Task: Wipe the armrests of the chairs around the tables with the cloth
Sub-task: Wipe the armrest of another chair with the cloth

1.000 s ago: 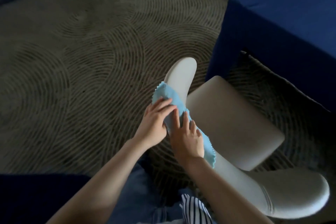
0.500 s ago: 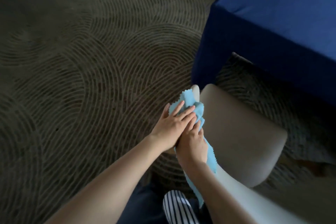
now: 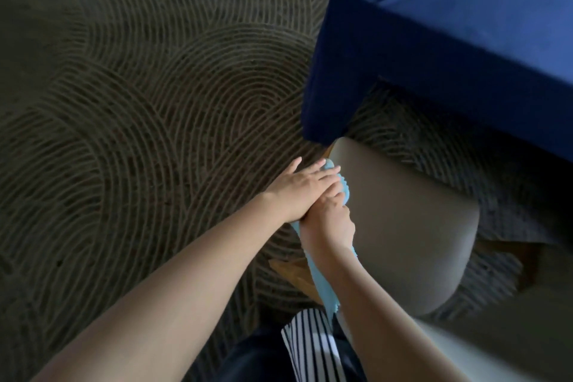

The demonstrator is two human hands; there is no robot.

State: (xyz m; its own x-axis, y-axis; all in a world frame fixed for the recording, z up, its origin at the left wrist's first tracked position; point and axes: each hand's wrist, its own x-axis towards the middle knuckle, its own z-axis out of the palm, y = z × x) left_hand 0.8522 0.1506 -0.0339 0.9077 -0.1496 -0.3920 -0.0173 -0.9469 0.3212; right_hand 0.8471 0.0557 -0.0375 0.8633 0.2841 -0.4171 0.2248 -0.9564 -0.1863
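Gripping cloth point(image 3: 319, 284), right hand point(image 3: 328, 222), left hand point(image 3: 297, 192) atop

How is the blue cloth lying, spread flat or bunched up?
Bunched: the cloth is gathered under the left hand and right hand, a loose tail hanging below.

Left hand point(image 3: 297, 192) flat atop right hand point(image 3: 328, 223) gripping cloth point(image 3: 319, 285), beside chair seat point(image 3: 403, 226).

Both forearms bare, reaching forward. Left hand point(image 3: 297, 192) flat, fingers straight, laid over right hand point(image 3: 330, 225), whose fingers curl round the cloth point(image 3: 317, 281).
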